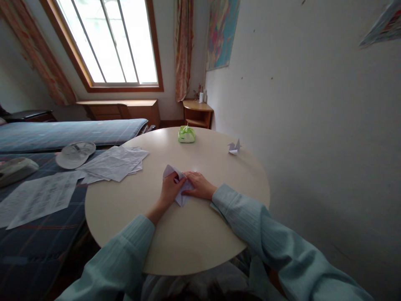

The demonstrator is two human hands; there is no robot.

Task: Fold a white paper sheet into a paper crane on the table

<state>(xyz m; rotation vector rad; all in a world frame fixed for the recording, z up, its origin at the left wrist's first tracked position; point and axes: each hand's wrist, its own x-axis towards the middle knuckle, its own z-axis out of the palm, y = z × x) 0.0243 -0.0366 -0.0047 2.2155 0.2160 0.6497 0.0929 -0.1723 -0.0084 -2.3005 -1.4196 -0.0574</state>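
Note:
A folded sheet of white paper [181, 199] rests on the round cream table [200, 242], between my two hands. My left hand [171, 187] grips its left side, with the fingers tucked under an upper flap and the thumb reaching toward the centre. From the right, my right hand [199, 186] pinches the same paper, its fingers along the upper right edge and the thumb lower down. Parts of the folds are hidden behind my fingers. Farther back on the right stands a folded paper bird [234, 147] with raised points.
A green tissue pack [186, 135] sits near the far edge. Several loose paper sheets [117, 163] overhang the table's left side. Beyond them, a white cap [76, 154] and printed sheets [46, 198] lie on a plaid bench. A white wall [307, 125] runs close along the right.

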